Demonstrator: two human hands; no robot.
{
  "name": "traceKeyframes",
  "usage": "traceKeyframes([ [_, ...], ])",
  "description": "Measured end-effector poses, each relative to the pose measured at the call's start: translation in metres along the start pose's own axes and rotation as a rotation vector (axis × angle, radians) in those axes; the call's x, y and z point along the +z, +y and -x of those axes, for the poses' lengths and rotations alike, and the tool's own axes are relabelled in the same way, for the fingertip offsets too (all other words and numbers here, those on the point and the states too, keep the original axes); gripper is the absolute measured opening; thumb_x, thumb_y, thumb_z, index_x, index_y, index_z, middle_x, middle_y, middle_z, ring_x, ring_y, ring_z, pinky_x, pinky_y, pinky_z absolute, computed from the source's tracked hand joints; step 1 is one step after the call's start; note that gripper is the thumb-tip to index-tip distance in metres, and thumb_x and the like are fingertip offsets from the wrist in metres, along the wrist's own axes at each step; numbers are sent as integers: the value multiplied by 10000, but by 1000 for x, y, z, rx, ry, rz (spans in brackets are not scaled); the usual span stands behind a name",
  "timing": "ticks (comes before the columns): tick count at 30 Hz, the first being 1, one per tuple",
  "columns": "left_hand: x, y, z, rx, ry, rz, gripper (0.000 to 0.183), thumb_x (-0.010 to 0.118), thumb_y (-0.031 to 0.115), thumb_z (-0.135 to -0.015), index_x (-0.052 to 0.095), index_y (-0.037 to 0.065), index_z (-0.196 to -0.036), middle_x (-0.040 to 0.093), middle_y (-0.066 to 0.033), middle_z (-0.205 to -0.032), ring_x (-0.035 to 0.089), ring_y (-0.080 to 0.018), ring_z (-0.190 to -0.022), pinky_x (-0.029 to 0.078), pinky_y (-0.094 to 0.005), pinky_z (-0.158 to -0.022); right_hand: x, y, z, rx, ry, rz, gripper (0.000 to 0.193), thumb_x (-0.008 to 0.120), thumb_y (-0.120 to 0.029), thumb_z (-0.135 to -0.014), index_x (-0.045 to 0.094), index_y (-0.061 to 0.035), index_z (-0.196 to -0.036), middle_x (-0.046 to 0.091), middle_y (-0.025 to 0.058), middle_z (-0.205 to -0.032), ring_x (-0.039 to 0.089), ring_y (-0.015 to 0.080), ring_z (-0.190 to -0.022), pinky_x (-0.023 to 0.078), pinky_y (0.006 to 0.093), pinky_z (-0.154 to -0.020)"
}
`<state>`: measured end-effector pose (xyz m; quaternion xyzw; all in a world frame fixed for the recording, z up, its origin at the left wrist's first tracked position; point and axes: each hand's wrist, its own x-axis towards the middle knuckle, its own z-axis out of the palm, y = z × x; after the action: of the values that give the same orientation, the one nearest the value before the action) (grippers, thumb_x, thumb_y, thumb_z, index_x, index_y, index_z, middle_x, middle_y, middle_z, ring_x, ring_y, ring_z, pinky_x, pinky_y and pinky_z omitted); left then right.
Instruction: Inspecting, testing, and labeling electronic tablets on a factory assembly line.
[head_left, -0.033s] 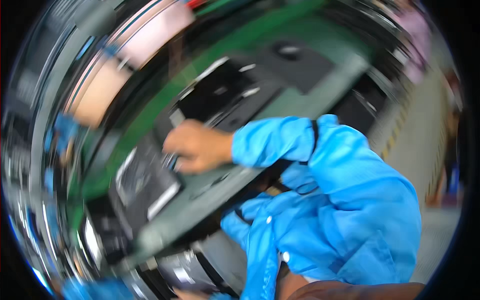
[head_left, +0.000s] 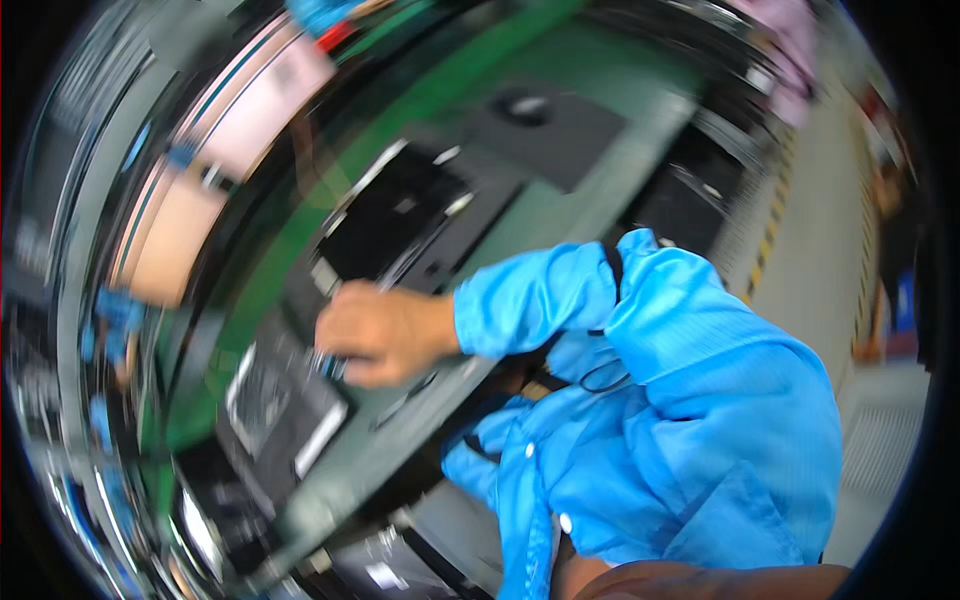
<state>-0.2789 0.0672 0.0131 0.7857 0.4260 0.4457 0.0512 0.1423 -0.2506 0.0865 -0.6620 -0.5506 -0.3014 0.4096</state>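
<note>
My right hand [head_left: 385, 335], in a bright blue sleeve [head_left: 530, 295], reaches leftward over a green bench. Its fingers are curled round a small, partly shiny bluish thing [head_left: 328, 366], too blurred to name. Just beyond the hand lies a black flat panel [head_left: 395, 220] with pale strips at its edges, on a dark mat. To the left, another dark mat carries something wrapped in clear plastic [head_left: 258, 398] and a white strip [head_left: 322, 440]. Near the hand, on the bench edge side, is a thin dark tool [head_left: 405, 400]. My left hand does not show.
A grey mat [head_left: 590, 135] with a black round object [head_left: 525, 106] lies farther along the bench [head_left: 655, 120]. Beyond is a line with peach and pink panels [head_left: 170, 245]. A person in pink [head_left: 790, 60] stands at far right, by a floor with yellow-black tape [head_left: 770, 240].
The view has shifted, so the bench and panel appear farther left and the hand slightly lower. My right hand stays curled on the small thing.
</note>
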Motion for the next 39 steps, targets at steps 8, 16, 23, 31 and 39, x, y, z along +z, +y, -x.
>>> traceKeyframes([
  [8, 86, 135, -3, 104, -129, 766, 317, 715, 188, -980, 690, -77, -1152, 719, -216, -1080, 695, -320, -988, 558, -415, -904, -202, -28, 215, 923, 776, 736, 182, 733, -119, -855, 671, -31, -1002, 649, 125, -937, 668, 299, -898, 537, 387, -778],
  [16, 116, 295, 44, 573, -774, 1069, 242, 577, 13, -993, 648, -22, -1222, 633, -168, -1231, 671, -247, -987, 545, -381, -902, -341, -58, 374, 1866, -161, 1025, 1008, 728, -747, -747, 583, 73, -1314, 550, 233, -1342, 502, 389, -1306, 474, 505, -1044],
  [23, 110, 371, 90, 853, -962, 1171, 195, 683, -65, -870, 701, -14, -1058, 708, -179, -1052, 701, -302, -960, 548, -370, -870, -374, -34, 379, 1993, -255, 757, 1023, 795, -757, -669, 637, 66, -1256, 641, 267, -1292, 613, 419, -1222, 485, 448, -1036],
  [31, 100, 367, 86, 846, -1209, 1192, 211, 735, -10, -868, 717, 1, -1078, 724, -165, -1081, 721, -307, -979, 571, -369, -855, -383, -74, 422, 1706, 438, 276, 307, 756, -307, -947, 602, -43, -916, 577, -3, -842, 528, 114, -824, 449, 312, -736],
  [39, 106, 328, 71, 842, -1983, 1181, 665, 762, 264, -926, 497, -6, -1473, 584, -205, -1395, 585, -350, -1271, 458, -404, -1080, -376, -154, 327, 1582, 284, -307, 207, 767, -172, -907, 581, -130, -988, 600, -69, -910, 559, 41, -849, 430, 207, -780],
])
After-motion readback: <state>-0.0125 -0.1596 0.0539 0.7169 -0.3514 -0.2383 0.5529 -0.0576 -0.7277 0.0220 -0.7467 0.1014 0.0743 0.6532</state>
